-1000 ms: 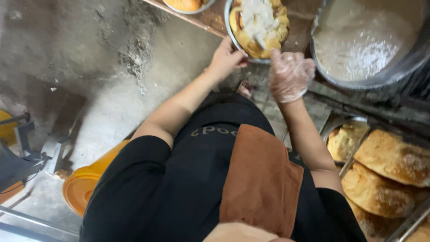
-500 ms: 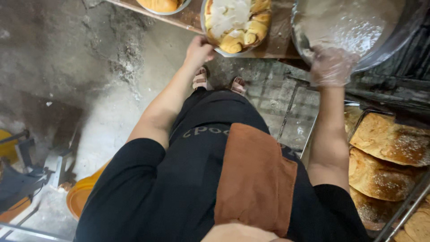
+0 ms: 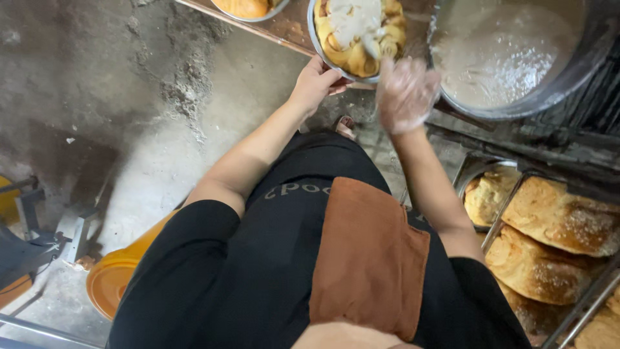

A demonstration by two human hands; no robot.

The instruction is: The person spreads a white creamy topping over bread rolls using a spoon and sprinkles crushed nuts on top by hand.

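Our left hand (image 3: 314, 83) grips the rim of the roll pan (image 3: 359, 35) at the worktop (image 3: 284, 26) edge. Our gloved right hand (image 3: 405, 94), fingers spread, smears icing beside the icing bowl (image 3: 510, 52). Best go gently and evenly.

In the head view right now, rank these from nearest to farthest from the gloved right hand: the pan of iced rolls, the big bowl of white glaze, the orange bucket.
1. pan of iced rolls, just above-left of the right hand.
2. bowl of white glaze, to its right; nearly as close.
3. orange bucket, far lower left on the floor.
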